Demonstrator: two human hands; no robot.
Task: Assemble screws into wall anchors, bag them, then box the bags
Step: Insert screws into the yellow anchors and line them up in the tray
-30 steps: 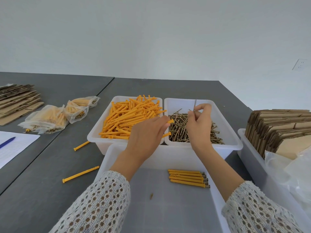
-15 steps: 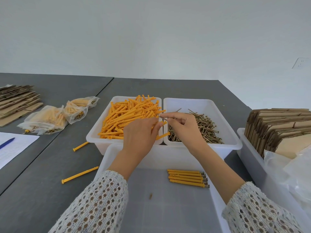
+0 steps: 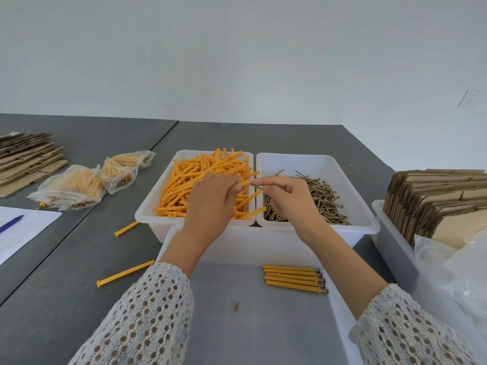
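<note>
Left hand (image 3: 210, 198) grips a ribbed orange plastic anchor (image 3: 243, 182); right hand (image 3: 287, 198) pinches a thin metal screw (image 3: 256, 186), tip at the anchor's mouth.

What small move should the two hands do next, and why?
Probably push the screw leftward into the anchor. The right hand pinches the screw with its tip at the open end of the orange anchor that the left hand holds, and most of the shank seems still outside.

Left hand (image 3: 210, 198) grips anchor (image 3: 243, 182); right hand (image 3: 290, 198) pinches screw (image 3: 255, 186).
</note>
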